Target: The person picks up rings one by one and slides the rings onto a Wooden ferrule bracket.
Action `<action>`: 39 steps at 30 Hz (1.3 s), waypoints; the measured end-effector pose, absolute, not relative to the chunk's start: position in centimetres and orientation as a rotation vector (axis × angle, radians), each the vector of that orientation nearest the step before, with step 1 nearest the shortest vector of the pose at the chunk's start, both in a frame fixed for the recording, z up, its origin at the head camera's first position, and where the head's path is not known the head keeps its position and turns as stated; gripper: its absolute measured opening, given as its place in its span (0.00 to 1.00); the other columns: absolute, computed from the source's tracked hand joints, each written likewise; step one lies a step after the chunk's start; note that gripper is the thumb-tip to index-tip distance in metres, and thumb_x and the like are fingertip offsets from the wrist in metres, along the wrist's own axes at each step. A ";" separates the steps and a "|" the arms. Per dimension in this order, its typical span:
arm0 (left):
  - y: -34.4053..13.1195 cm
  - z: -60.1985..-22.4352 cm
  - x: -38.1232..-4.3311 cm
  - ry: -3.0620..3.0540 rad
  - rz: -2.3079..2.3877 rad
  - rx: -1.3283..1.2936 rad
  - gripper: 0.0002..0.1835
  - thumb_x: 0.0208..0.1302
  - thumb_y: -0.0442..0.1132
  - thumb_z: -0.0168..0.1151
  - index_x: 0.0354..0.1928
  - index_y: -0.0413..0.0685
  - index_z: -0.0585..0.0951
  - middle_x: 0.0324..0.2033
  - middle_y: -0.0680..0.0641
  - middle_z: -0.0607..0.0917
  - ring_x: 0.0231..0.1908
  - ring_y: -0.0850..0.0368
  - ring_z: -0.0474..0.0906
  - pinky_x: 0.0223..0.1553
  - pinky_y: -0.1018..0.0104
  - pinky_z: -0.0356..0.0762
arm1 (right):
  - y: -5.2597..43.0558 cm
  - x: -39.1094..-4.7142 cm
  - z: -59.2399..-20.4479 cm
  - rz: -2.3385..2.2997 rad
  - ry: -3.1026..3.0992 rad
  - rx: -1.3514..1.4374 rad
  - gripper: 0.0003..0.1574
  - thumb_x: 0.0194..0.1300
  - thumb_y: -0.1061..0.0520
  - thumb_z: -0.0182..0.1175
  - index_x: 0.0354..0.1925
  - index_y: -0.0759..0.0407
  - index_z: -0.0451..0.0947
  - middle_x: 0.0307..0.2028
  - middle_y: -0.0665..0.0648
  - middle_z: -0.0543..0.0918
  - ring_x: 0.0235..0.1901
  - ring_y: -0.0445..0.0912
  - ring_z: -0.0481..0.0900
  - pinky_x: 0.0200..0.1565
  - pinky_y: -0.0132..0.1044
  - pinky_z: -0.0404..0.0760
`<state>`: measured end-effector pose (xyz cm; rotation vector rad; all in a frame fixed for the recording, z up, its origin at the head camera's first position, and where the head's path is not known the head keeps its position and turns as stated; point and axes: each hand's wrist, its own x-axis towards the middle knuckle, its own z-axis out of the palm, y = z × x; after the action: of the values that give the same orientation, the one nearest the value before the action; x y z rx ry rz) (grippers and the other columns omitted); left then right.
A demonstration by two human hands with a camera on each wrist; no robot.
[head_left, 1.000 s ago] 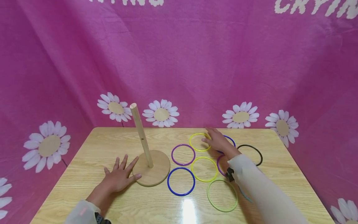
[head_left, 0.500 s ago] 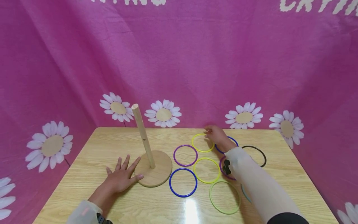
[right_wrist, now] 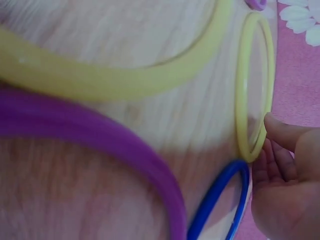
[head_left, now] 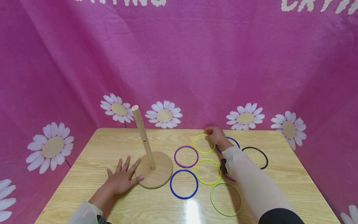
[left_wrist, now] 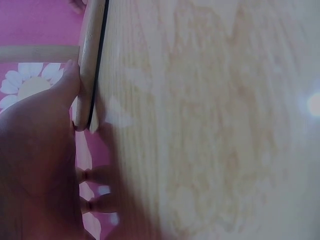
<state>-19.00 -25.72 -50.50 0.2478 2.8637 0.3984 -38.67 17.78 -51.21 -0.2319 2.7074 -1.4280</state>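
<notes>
At left, the left hand (head_left: 120, 181) lies with fingers spread, fingertips on the round base of the wooden peg stand (head_left: 158, 176), whose peg rises. Just right lie a blue ring (head_left: 184, 198), a purple ring (head_left: 186, 167) beyond it, and the nearer yellow ring (head_left: 209, 184). The far yellow ring (head_left: 205, 152) lies under the right hand (head_left: 217, 137), thumb and bent fingers at its edge; whether they pinch it I cannot tell. A light green ring (head_left: 227, 216) lies nearer; farther right, a black ring (head_left: 267, 160).

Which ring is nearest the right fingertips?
The thin yellow ring by the light wooden table's back edge: the right hand's fingers are at its rim. The second thin yellow ring lies toward mid-table.
</notes>
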 end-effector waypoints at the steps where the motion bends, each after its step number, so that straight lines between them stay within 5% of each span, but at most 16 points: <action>1: -25.7 -50.6 -19.0 2.863 0.398 0.248 0.47 0.69 0.78 0.42 0.83 0.68 0.50 0.82 0.35 0.42 0.78 0.24 0.32 0.56 0.08 0.29 | 17.9 -38.7 -51.4 -1.406 2.741 -0.247 0.21 0.61 0.74 0.66 0.54 0.73 0.82 0.51 0.70 0.85 0.55 0.61 0.80 0.60 0.52 0.78; 17: -25.8 -50.8 -19.1 2.877 0.424 0.260 0.46 0.70 0.77 0.43 0.83 0.68 0.50 0.81 0.34 0.44 0.77 0.22 0.34 0.55 0.08 0.29 | 17.7 -39.0 -51.8 -1.191 2.973 -0.235 0.09 0.64 0.72 0.65 0.42 0.66 0.88 0.39 0.62 0.88 0.45 0.56 0.84 0.50 0.49 0.83; 39: -25.7 -50.7 -19.0 2.868 0.398 0.246 0.47 0.69 0.78 0.42 0.83 0.67 0.49 0.82 0.35 0.43 0.77 0.23 0.33 0.56 0.08 0.29 | 18.0 -38.3 -50.3 -1.520 2.805 -0.079 0.16 0.61 0.77 0.56 0.44 0.72 0.85 0.42 0.66 0.85 0.44 0.53 0.79 0.41 0.33 0.78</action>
<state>-19.05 -25.68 -50.67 0.2462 2.8681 0.3980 -38.30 17.95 -50.25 -0.0789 2.8052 -1.5199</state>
